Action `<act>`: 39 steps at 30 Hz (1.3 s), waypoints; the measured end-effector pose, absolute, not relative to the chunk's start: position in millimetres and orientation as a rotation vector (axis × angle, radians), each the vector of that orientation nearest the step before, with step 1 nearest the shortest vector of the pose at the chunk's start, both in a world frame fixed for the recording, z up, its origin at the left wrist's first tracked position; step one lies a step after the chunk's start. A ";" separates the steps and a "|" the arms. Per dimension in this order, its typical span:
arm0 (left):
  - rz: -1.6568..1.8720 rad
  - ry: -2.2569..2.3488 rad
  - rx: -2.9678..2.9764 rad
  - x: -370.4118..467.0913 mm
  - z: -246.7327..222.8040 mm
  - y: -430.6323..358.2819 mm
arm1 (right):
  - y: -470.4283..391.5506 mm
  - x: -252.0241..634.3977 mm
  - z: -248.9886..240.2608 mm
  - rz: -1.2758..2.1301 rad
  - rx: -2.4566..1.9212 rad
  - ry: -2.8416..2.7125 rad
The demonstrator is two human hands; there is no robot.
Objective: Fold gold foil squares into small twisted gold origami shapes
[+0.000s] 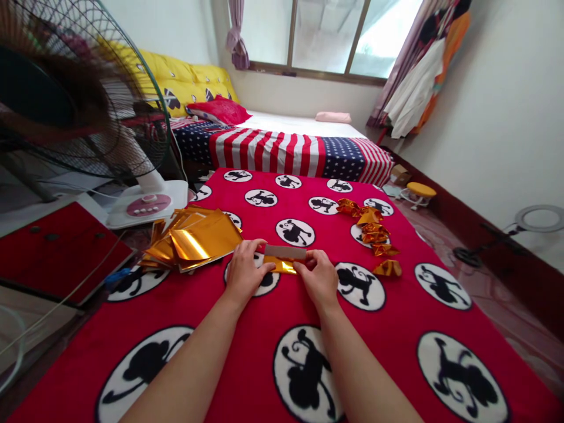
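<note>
Red cloth (247, 376) with black monkeys in white circles is spreading out in front of me, and a bed (286, 123) is standing behind it under a bright window (321, 35). Someone is holding a small folded strip of gold paper (282, 265) in the middle of the cloth, between two bare hands. Its near part is shining gold, and its far part is showing dull gray. The left hand (247, 271) is pinching one end between thumb and fingers. The right hand (318, 278) is pinching the other end the same way. I cannot tell if the strip is touching the cloth. Flat gold sheets (207, 234) are lying in a messy pile near the left hand. Shiny folded gold pieces (374, 234) are sitting in a row off to the right. On the far left, a big fan (39, 88) is standing, its blades looking blurry.
</note>
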State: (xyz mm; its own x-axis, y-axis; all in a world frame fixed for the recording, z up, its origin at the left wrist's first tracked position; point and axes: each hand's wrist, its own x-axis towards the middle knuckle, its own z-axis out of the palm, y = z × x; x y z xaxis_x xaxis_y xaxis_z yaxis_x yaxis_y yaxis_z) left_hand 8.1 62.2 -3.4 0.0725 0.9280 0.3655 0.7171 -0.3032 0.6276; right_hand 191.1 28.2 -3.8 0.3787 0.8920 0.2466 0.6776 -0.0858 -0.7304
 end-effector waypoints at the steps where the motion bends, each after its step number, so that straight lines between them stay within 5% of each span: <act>1: 1.107 1.648 2.038 8.1 -4.1 62.3 | 28.0 191.4 -3.5 0.338 -1.820 -1.354; 39: 0.940 1.305 2.140 -4.7 -7.5 67.7 | 21.4 202.4 -4.7 0.492 -1.608 -1.611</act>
State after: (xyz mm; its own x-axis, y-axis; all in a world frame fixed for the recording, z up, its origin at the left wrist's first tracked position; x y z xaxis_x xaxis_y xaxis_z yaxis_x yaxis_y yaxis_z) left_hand -4.7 67.7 -7.5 0.3166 0.8954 0.3130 0.5807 -0.4439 0.6824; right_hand 202.4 21.4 -4.7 0.1173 0.9595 0.2561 0.6525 0.1200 -0.7482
